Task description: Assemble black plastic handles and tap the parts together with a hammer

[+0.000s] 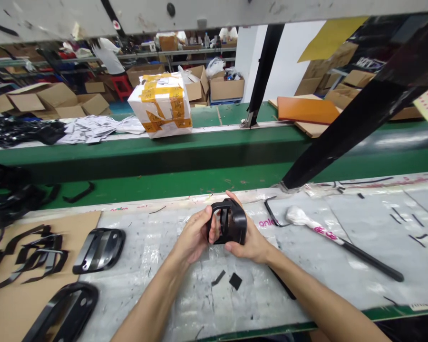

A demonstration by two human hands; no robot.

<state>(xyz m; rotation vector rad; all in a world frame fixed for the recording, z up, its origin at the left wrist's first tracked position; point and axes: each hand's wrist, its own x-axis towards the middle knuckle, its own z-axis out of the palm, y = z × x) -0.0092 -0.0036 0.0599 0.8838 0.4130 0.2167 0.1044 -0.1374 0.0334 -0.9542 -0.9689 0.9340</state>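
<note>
Both hands meet over the middle of the work table around a glossy black plastic housing (238, 223) with an open slot in it. My left hand (194, 235) pinches its left edge, with fingertips showing through the opening. My right hand (253, 242) wraps round the right side, its thumb low at the front and fingers behind. Just below them on the table lie a small black square piece (235, 281) and a short black strip (218, 277). A similar black housing (100, 251) rests to the left, and another (62, 313) sits nearer the front edge.
To the right lies a black-handled mallet (373, 260) with a wrapped white head, beside a bent black strip (271, 213). Black frame pieces (39, 256) lie on cardboard at left. A black slanted post (342, 128) rises behind. A taped white box (160, 104) stands on the green conveyor ledge.
</note>
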